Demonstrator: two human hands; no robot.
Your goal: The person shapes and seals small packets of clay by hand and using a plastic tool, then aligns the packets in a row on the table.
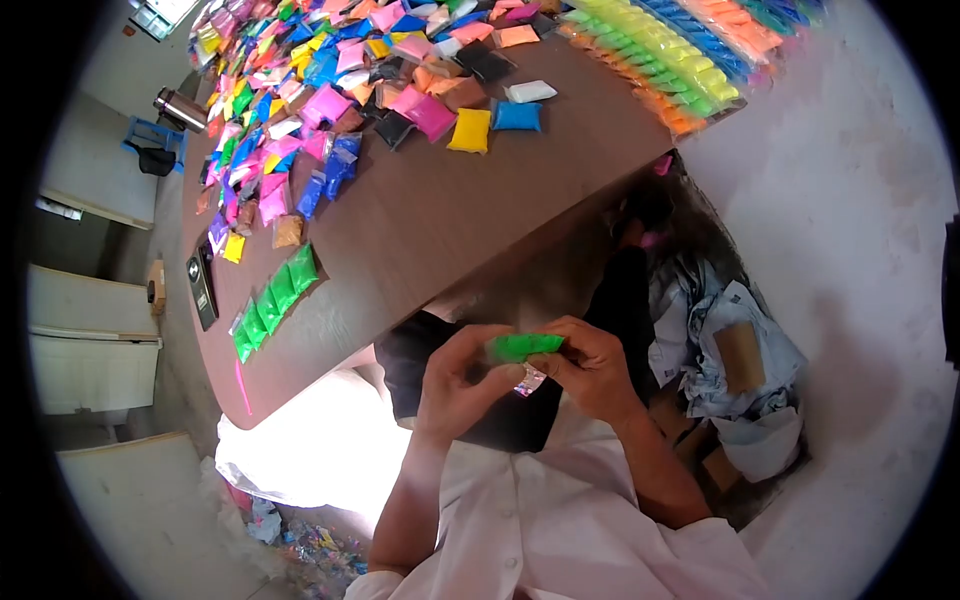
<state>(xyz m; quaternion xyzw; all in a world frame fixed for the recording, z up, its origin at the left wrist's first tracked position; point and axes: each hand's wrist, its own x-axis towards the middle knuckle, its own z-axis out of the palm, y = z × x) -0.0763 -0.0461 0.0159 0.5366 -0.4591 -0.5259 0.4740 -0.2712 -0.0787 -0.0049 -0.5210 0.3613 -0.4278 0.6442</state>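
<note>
Between my two hands, above my lap, is a small green packet. My left hand pinches its left end, thumb below and fingers above. At the other end, my right hand grips it with thumb and fingers closed. A shiny silvery-pink piece hangs under the packet near both thumbs; I cannot make out whether it is part of the packet. On the table's near left lies a joined strip of green packets, apart from my hands.
Loose colourful packets are heaped across the brown table. Strips of packets lie at its far right corner. A phone-like black device and a flask stand along the left edge. Crumpled wrapping fills the floor at right.
</note>
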